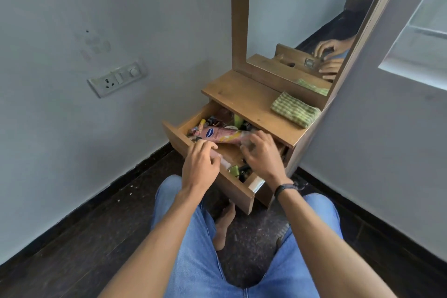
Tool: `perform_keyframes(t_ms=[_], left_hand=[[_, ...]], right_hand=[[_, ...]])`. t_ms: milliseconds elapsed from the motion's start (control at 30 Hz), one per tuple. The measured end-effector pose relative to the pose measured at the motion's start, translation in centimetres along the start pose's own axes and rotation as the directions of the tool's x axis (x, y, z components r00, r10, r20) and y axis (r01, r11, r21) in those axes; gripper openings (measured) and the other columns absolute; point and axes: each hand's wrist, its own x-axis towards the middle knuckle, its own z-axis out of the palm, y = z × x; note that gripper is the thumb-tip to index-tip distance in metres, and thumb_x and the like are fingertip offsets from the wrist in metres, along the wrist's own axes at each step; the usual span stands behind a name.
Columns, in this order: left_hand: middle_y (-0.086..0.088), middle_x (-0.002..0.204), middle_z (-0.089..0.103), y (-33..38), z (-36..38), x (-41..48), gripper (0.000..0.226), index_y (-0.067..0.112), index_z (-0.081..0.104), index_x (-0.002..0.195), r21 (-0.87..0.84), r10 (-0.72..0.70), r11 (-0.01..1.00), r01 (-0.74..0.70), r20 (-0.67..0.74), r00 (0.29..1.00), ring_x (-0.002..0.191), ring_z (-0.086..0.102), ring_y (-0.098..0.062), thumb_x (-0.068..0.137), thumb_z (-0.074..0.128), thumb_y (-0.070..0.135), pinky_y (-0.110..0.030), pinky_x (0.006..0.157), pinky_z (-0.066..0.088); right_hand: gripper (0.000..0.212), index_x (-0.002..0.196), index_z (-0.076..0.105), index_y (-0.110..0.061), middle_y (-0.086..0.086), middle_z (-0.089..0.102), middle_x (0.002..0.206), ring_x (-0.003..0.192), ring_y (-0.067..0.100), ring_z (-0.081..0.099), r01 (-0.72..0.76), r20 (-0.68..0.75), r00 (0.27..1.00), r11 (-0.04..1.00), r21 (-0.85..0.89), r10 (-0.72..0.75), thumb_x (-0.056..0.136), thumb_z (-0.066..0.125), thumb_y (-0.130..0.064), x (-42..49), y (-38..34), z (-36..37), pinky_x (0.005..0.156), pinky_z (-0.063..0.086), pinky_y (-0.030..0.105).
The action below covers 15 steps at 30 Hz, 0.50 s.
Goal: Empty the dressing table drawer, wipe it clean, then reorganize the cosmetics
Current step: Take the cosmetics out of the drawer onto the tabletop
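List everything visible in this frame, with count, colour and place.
dressing table: one, brown wood, in the room corner
mirror: one, wood-framed, upright on the table
drawer: one, brown wood, pulled open
tube: one, pink with blue label, lying across the drawer
small cosmetics: several, mixed colours, loose in the drawer; count unclear
cloth: one, green checked, folded on the tabletop's right
socket plate: one, white, left wall
wristband: one, black, right wrist
left hand: over the drawer's front edge, fingers relaxed
right hand: in the drawer, fingers curled over the tube's clear end; grip unclear
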Motion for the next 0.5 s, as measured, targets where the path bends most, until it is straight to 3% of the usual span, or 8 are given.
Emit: perform_keyframes(t_ms=[100, 200, 333, 500], left_hand=[[0.006, 0.101, 0.067, -0.4, 1.2, 0.3, 0.003, 0.019, 0.068, 0.089, 0.003, 0.018, 1.000, -0.019, 0.089, 0.996, 0.108, 0.053, -0.018, 0.089, 0.065, 0.018, -0.037, 0.092, 0.052], [0.012, 0.093, 0.069, -0.7, 1.7, -0.2, 0.009, 0.023, 0.067, 0.080, 0.003, -0.013, 1.000, 0.013, 0.093, 0.996, 0.104, 0.054, -0.014, 0.086, 0.063, 0.018, -0.037, 0.085, 0.055], [0.012, 0.090, 0.070, -0.5, 1.6, -0.6, 0.008, 0.024, 0.066, 0.081, 0.001, -0.076, 0.997, 0.076, 0.047, 0.996, 0.104, 0.055, -0.014, 0.082, 0.068, 0.016, -0.035, 0.074, 0.054], [0.011, 0.090, 0.068, -0.9, 1.5, -1.5, 0.013, 0.024, 0.068, 0.085, -0.019, -0.068, 0.997, 0.069, 0.023, 0.997, 0.098, 0.056, -0.015, 0.079, 0.069, 0.012, -0.036, 0.076, 0.053]], right_hand=[[0.019, 0.110, 0.072, -0.019, -0.002, 0.063, 0.108, 0.101, 0.016, 0.050, -0.042, 0.108, 0.993, 0.999, -0.013, 0.044, 0.096, 0.061, -0.026, -1.9, 0.0, 1.8, 0.086, 0.041, 0.028], [0.020, 0.108, 0.073, -0.020, 0.000, 0.064, 0.105, 0.100, 0.023, 0.054, -0.052, 0.186, 0.981, 0.996, -0.067, 0.063, 0.094, 0.061, -0.029, -3.3, 0.4, 2.8, 0.085, 0.045, 0.033], [0.024, 0.109, 0.073, -0.018, 0.001, 0.064, 0.103, 0.097, 0.021, 0.053, -0.041, 0.178, 0.983, 0.996, -0.083, 0.055, 0.096, 0.063, -0.035, -4.2, 0.2, 3.3, 0.082, 0.040, 0.031], [0.028, 0.108, 0.074, -0.017, 0.000, 0.064, 0.103, 0.099, 0.020, 0.054, 0.018, 0.146, 0.989, 0.998, -0.057, -0.009, 0.097, 0.063, -0.040, -5.6, 0.0, 4.4, 0.087, 0.045, 0.031]])
